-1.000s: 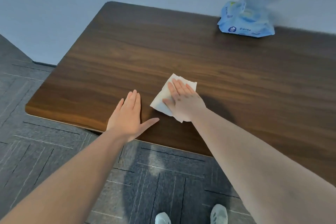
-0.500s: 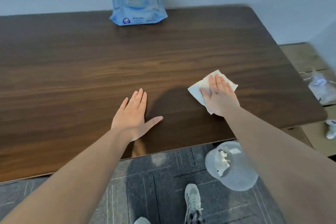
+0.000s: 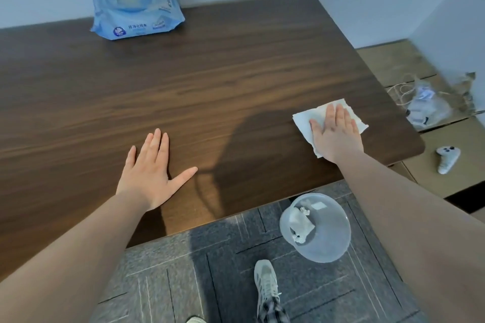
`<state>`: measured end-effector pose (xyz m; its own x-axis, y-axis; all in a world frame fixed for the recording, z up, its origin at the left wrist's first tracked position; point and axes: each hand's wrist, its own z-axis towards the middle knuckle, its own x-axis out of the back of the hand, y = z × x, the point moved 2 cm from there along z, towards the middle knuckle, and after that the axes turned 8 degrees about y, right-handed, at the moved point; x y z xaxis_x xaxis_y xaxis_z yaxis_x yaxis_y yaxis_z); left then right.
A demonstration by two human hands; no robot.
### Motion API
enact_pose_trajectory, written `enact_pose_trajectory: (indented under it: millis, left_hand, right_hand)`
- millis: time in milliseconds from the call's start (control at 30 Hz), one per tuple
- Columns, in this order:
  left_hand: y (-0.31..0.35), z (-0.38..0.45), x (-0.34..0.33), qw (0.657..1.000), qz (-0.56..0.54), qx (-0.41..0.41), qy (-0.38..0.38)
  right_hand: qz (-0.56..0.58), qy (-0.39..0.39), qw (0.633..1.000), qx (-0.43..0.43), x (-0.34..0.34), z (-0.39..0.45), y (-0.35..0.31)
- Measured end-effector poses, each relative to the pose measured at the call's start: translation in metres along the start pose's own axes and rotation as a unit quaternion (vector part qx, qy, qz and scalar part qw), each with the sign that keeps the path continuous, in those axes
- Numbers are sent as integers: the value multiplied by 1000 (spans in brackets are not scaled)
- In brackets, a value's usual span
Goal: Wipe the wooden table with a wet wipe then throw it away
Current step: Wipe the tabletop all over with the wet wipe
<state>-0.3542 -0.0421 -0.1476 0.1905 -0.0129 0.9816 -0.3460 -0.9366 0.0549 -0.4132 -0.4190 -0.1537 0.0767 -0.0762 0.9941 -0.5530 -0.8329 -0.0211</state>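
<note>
The dark wooden table [image 3: 210, 81] fills most of the view. A white wet wipe [image 3: 304, 120] lies flat on it near the right front corner. My right hand [image 3: 336, 134] presses down on the wipe with its fingers together and flat. My left hand [image 3: 152, 170] rests palm down on the bare wood near the front edge, fingers spread, holding nothing. A translucent bin [image 3: 317, 228] with crumpled white wipes inside stands on the floor just below the table's front edge, under my right forearm.
A blue pack of wet wipes [image 3: 136, 16] sits at the table's far edge by the wall. Right of the table are cardboard boxes [image 3: 446, 173] with a white game controller [image 3: 447, 158] and a plastic bag [image 3: 427, 107]. My shoes [image 3: 265, 286] stand on grey carpet.
My right hand has slid the wipe rightward along the table to near the right front corner, and my view has turned right with it. My left hand has stayed flat on the wood.
</note>
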Motion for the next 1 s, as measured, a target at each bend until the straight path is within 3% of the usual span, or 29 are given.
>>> enact_pose_trajectory:
  millis: [300,533,667,867,1000]
  left_hand:
    - [-21,-11,11,997,-71,-24,-23]
    - [-127,-71,12,996,-51,70,-31]
    - [-208,-115,9,992,-40,110,-51]
    - [-328,-194,2,962,-27,268,-54]
    - [-374,-226,-8,953,-44,297,-42]
  right_hand:
    - [-27,-23,998,44,1,-44,-55]
    - [-15,-9,984,178,-10,-94,-197]
    - [-17,-20,958,286,-20,-133,-295]
    - [2,-37,902,431,-33,-210,-438]
    - [1,-46,866,499,-40,-266,-515]
